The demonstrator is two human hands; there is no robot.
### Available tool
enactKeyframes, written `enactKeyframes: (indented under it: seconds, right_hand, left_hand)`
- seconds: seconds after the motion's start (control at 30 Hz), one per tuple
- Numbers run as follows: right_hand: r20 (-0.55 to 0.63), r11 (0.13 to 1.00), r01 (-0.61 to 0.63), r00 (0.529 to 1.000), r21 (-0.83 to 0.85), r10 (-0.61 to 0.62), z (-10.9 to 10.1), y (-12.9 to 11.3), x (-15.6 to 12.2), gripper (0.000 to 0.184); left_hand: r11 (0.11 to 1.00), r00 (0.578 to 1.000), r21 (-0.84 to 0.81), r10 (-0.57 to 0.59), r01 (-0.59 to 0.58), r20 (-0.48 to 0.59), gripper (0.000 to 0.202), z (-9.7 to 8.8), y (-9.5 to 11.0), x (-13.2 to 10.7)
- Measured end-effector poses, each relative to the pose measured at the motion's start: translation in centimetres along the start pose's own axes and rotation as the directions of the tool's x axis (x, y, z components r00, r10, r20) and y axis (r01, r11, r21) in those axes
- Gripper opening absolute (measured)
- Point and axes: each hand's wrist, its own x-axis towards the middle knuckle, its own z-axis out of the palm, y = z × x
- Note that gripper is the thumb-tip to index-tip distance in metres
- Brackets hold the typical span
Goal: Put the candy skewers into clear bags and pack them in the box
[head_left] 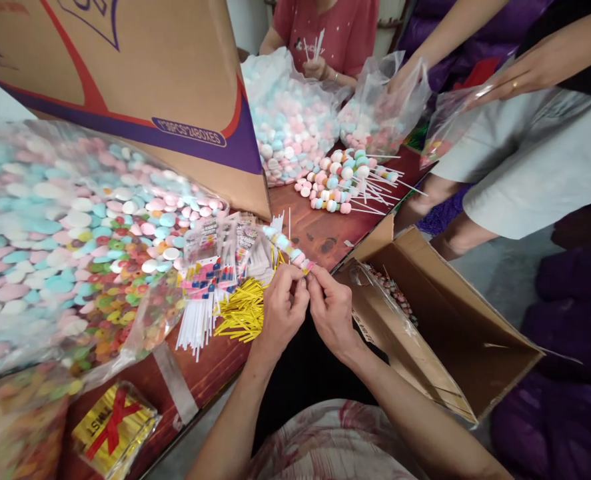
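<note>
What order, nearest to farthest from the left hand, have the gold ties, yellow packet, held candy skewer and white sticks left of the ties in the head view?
1. Held candy skewer: at the left hand.
2. Gold ties: just left.
3. White sticks: farther left.
4. Yellow packet: far lower left.

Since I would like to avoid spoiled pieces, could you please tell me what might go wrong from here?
The left hand and right hand pinch near one end of the candy row; squeezing too hard might dent its pieces. Loose gold ties lie beside the left hand, so a brush could scatter them. White sticks lie against them and might get mixed in.
</note>
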Motion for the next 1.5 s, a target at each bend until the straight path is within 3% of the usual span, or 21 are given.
enactKeyframes:
  seconds: [0.13,0.27,0.33,0.4,0.47,0.57,0.67,0.83,1.0,1.1,1.17,1.27,1.33,1.4,1.47,1.5]
  right_hand:
    - [-0.015,0.996,0.056,0.998,-0.065,-0.057,-0.2,0.7,0.1,0.031]
    - [0.053,0.975,0.161,0.987,-0.152,-0.155,-0.1,1.7,0.4,0.034]
    - [0.152,0.958,0.213,0.971,-0.190,-0.185,0.0,1.7,0.4,0.034]
    - [0.219,0.955,0.234,0.956,-0.180,-0.193,-0.2,1.3,0.1,0.033]
    - [0.244,0.976,0.188,0.957,-0.111,-0.157,-0.7,0.7,-0.3,0.029]
    - [0.296,0.999,0.006,0.955,0.046,-0.020,-1.4,0.3,-0.7,0.022]
    - [0.334,0.972,-0.139,0.940,0.188,0.070,-1.4,0.4,-0.7,0.031]
    - [0.293,0.960,-0.144,0.954,0.240,0.070,-0.3,0.9,-0.5,0.033]
    - [0.320,0.924,-0.216,0.941,0.315,0.110,0.1,0.4,-0.5,0.030]
    - [0.371,0.804,-0.365,0.908,0.469,0.196,0.4,-0.5,0.2,0.032]
    - [0.435,0.634,-0.491,0.863,0.598,0.257,0.8,-1.3,0.8,0.036]
    - [0.560,0.389,-0.625,0.780,0.676,0.280,1.8,-2.9,1.1,0.039]
    - [0.643,0.331,-0.687,0.725,0.647,0.247,2.7,-3.9,0.6,0.038]
    - [0.701,0.391,-0.713,0.683,0.582,0.204,3.5,-4.5,-0.5,0.030]
    - [0.725,0.605,-0.641,0.673,0.473,0.147,3.9,-4.4,-1.6,0.026]
    - [0.724,0.749,-0.535,0.682,0.392,0.108,3.8,-4.1,-2.1,0.027]
  left_hand:
    - [0.947,0.975,-0.233,-0.220,0.219,0.023,0.017,-0.4,0.5,-0.5]
    - [0.714,0.853,-0.523,-0.520,0.465,0.049,0.039,0.3,0.9,0.7]
    - [0.605,0.803,-0.591,-0.583,0.534,0.128,0.041,0.4,1.1,1.6]
    - [0.559,0.782,-0.614,-0.603,0.557,0.161,0.035,0.2,1.4,2.5]
    - [0.531,0.772,-0.639,-0.615,0.556,0.160,0.029,-0.3,1.5,3.1]
    - [0.487,0.758,-0.671,-0.627,0.560,0.178,0.025,-0.8,1.3,3.2]
    - [0.468,0.761,-0.680,-0.615,0.564,0.208,0.023,-0.5,0.9,2.7]
    - [0.566,0.815,-0.619,-0.530,0.545,0.232,0.025,0.2,0.5,1.6]
    - [0.589,0.824,-0.615,-0.533,0.525,0.192,0.030,0.0,1.0,1.0]
    - [0.656,0.851,-0.575,-0.502,0.489,0.151,0.032,-0.3,1.5,0.6]
    - [0.683,0.871,-0.562,-0.467,0.466,0.154,0.031,-0.9,1.7,0.3]
    - [0.636,0.880,-0.628,-0.434,0.449,0.190,0.028,-2.4,2.1,-0.2]
    - [0.586,0.875,-0.690,-0.461,0.425,0.147,0.024,-3.8,2.3,-0.6]
    - [0.544,0.860,-0.748,-0.506,0.381,0.070,0.020,-5.4,2.5,-1.0]
    - [0.500,0.850,-0.805,-0.527,0.320,0.011,0.018,-7.1,2.7,-1.3]
    - [0.490,0.848,-0.825,-0.530,0.283,-0.024,0.017,-8.0,2.7,-1.4]
